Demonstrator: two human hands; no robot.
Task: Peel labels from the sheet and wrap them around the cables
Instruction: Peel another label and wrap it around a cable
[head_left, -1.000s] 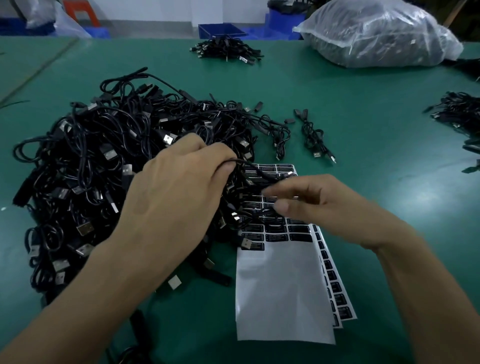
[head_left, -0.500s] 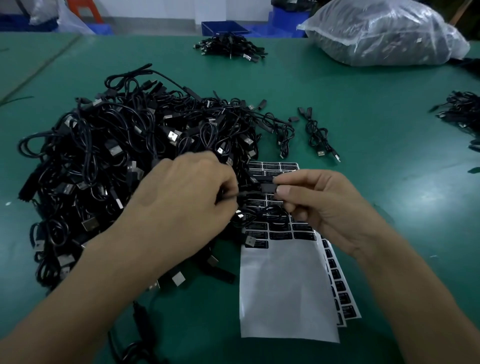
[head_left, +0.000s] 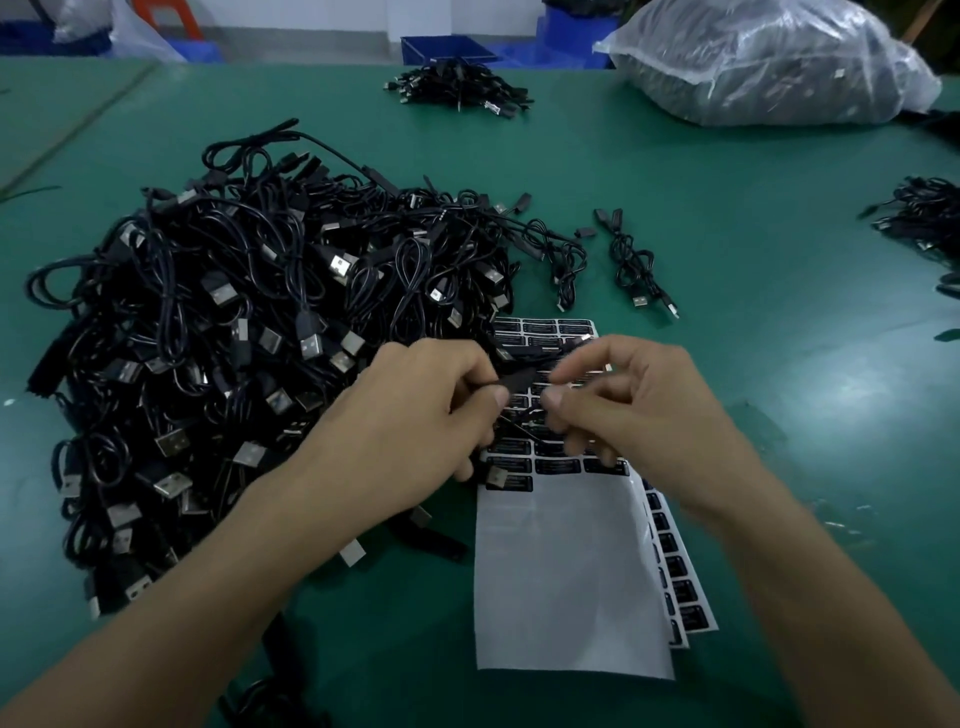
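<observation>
Both hands meet above the far half of the label sheet (head_left: 566, 571). The left hand (head_left: 415, 415) pinches a thin black cable (head_left: 511, 382) between thumb and fingertips. The right hand (head_left: 639, 410) pinches the same cable with thumb and forefinger, its other fingers curled and blurred.

A green surface (head_left: 727, 234) carries everything. Left of the sheet, and overlapping its far left corner, lies a big pile (head_left: 234, 338) of black USB cables, their silver plugs pointing every way. Far beyond the sheet, to the right, sits a clear plastic bag (head_left: 769, 62) of dark goods.

The sheet lies with its long axis running away from the person. Its near half is bare white backing, and its far half holds rows of black labels (head_left: 540, 328) with white print too small to read. A second sheet (head_left: 680, 587) peeks out from under its right edge. Just beyond the sheet, to the right, lies a loose coiled cable (head_left: 631, 260).

Between the hands, the held cable's short stretch runs left to right, rising slightly toward the right.
</observation>
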